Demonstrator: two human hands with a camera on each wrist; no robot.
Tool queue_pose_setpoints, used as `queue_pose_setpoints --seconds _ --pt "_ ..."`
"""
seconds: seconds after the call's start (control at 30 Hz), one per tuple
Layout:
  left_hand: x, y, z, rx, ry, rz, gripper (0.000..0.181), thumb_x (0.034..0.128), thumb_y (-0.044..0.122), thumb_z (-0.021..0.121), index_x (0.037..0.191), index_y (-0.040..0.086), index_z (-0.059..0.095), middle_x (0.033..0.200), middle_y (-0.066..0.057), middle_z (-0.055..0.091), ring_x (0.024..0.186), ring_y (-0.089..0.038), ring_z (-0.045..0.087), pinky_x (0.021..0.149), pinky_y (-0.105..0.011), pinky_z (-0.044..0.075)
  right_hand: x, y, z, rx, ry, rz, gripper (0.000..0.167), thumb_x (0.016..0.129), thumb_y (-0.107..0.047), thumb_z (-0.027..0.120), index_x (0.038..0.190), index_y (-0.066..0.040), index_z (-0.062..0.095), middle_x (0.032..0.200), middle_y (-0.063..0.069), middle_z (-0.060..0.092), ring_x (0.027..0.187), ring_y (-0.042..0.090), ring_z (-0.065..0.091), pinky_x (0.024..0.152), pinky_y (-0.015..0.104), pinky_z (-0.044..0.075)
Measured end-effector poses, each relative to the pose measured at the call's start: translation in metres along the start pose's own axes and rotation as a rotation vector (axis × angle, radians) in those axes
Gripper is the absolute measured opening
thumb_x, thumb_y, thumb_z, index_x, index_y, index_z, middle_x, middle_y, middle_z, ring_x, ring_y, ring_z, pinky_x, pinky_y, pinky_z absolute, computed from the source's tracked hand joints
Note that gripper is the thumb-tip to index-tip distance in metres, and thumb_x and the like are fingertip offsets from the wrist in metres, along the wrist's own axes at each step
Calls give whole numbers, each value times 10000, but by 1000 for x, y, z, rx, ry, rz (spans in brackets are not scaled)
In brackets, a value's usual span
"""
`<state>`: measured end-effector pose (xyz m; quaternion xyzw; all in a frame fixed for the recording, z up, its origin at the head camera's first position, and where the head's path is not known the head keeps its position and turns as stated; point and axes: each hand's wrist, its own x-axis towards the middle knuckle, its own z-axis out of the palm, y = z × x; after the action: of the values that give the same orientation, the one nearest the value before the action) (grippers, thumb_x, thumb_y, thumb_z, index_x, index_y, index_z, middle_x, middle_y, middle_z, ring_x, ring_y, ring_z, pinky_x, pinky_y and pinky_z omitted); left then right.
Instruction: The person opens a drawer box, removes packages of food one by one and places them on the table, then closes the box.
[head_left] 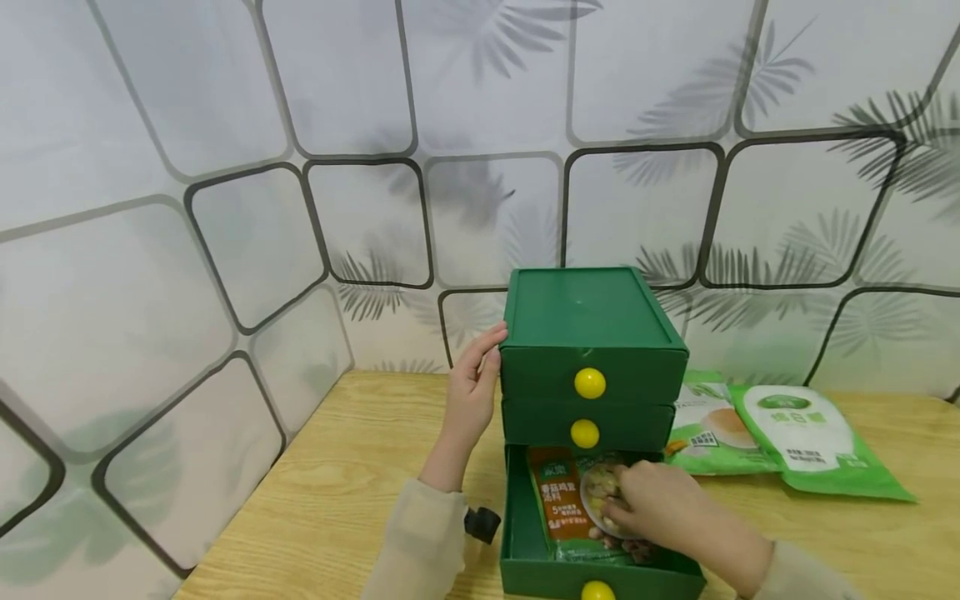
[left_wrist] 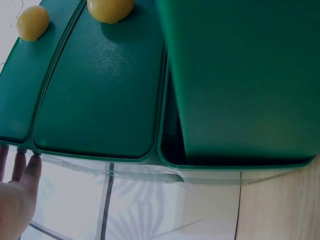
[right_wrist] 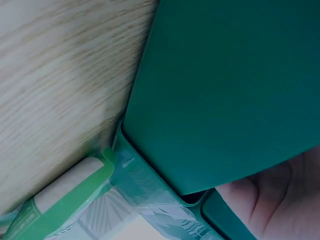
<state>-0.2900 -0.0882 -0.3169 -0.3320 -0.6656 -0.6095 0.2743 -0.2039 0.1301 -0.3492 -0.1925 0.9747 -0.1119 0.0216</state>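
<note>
A green cabinet of three stacked drawers (head_left: 592,367) with yellow round knobs stands on the wooden table. Its bottom drawer (head_left: 525,533) is pulled out. Inside lies a green and brown soup mix packet (head_left: 562,508), printed with a picture of a bowl. My right hand (head_left: 663,508) reaches into this drawer, fingers bent, and grips the right part of the packet. In the right wrist view the drawer wall hides those fingertips. My left hand (head_left: 471,392) rests straight fingers against the cabinet's upper left side, also seen in the left wrist view.
Two green and white food bags (head_left: 810,442) lie on the table, right of the cabinet. A small black object (head_left: 482,525) is beside my left sleeve. Behind the wooden table (head_left: 322,500) stands a wall covering (head_left: 495,217) with leaf prints.
</note>
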Motion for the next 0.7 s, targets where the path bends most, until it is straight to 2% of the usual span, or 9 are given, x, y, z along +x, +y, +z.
queue_pose_setpoints --seconds 0.2,0.3,0.43,0.5,0.7 --pt "0 5 0 -3 3 -32 293 946 44 387 1197 -32 517 1287 -118 456 1207 -161 377 780 -298 370 1 0 6 -25 -39 21 303 798 -291 645 598 -137 476 509 1 410 414 138 410 385 315 358" --pt "0 16 1 -5 7 -44 286 938 -6 378 1183 -73 508 1279 -164 451 1207 -212 377 748 -290 367 0 -1 10 -37 -66 36 338 805 -304 635 547 -142 488 493 -9 417 416 134 419 400 322 390" --pt "1 30 1 7 8 -52 277 933 -35 372 1167 -110 498 1263 -207 449 1199 -262 381 700 -281 367 -2 -2 16 -47 -65 35 423 800 -352 632 470 -157 451 448 -22 379 397 123 390 405 305 360" --pt "1 29 1 8 7 -58 278 933 -30 376 1170 -105 501 1263 -204 452 1198 -253 384 681 -281 364 -3 -2 19 -55 -48 19 442 781 -391 640 459 -162 442 442 -28 367 397 114 384 409 303 356" --pt "1 6 0 12 4 -16 285 946 27 383 1185 -59 513 1276 -163 455 1201 -200 386 722 -294 379 -2 -3 23 -88 -15 23 445 737 -445 664 466 -165 448 455 -29 385 420 118 412 419 323 388"
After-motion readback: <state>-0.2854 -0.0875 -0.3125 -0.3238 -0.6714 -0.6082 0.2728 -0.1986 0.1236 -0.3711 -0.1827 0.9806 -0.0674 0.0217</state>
